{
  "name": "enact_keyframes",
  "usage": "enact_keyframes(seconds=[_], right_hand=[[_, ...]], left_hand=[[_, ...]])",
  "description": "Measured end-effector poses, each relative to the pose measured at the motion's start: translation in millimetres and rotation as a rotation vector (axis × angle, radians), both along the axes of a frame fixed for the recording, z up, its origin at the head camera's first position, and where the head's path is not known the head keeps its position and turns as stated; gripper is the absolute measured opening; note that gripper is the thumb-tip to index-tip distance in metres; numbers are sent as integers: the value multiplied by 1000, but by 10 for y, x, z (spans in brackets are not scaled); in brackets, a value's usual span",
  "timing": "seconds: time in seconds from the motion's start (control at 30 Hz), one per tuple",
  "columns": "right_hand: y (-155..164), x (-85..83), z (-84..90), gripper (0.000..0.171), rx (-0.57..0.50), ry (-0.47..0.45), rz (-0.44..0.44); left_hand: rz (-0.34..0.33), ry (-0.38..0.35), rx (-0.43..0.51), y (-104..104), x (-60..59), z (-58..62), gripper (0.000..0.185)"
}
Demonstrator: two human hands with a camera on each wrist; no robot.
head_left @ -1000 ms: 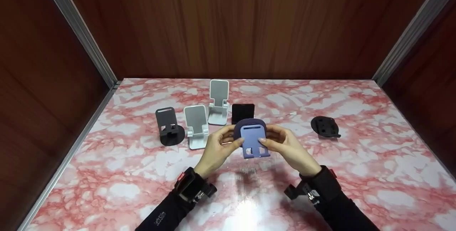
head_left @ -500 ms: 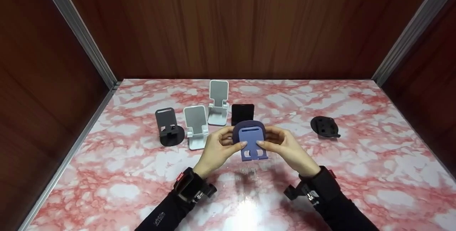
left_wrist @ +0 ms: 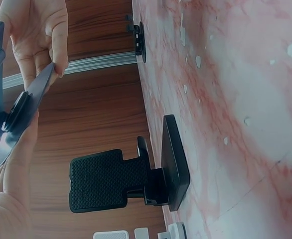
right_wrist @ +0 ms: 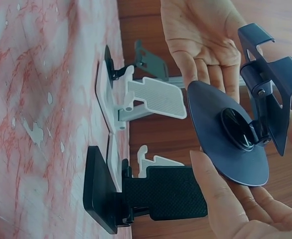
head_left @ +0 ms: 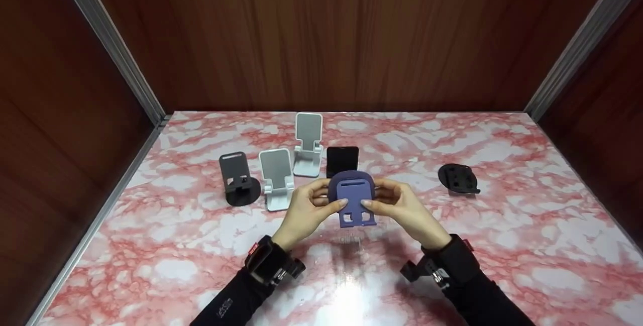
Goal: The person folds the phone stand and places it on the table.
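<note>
Both hands hold a purple-blue folding phone stand (head_left: 354, 193) above the middle of the table. My left hand (head_left: 307, 210) grips its left side, thumb on the slotted front plate and fingers behind. On the right side, my right hand (head_left: 411, 210) grips it the same way. In the right wrist view, the stand's round base (right_wrist: 211, 134) is held at its rim by fingers, and a hinged arm (right_wrist: 259, 112) joins it to the plate. The left wrist view catches the base (left_wrist: 29, 112) nearly edge-on. Some fingertips are hidden behind the stand.
A black stand (head_left: 342, 159) stands just behind the held one. Two white stands (head_left: 277, 178) and a dark grey stand (head_left: 236, 178) with a round base stand to the left. A folded black stand (head_left: 458, 179) lies at right. Wood panels (head_left: 346, 39) enclose the marbled table (head_left: 176, 270).
The held stand has dropped slightly and shifted a little left, and its front plate has tilted somewhat. The hands keep their grip. The other stands have not moved.
</note>
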State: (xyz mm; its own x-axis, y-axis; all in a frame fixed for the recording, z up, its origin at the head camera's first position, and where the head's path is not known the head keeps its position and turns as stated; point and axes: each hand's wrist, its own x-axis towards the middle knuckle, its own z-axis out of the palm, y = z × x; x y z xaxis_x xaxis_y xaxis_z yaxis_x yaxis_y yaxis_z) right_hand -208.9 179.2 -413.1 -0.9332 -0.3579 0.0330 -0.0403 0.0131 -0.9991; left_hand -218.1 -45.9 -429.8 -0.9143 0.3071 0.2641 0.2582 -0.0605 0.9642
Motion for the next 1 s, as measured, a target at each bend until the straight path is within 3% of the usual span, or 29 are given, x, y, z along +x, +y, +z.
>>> enact_keyframes(seconds=[1.0], right_hand=[[-19, -9, -45, 46, 20, 4, -4]], left_hand=[[-47, -18, 49, -2, -1, -23, 36]])
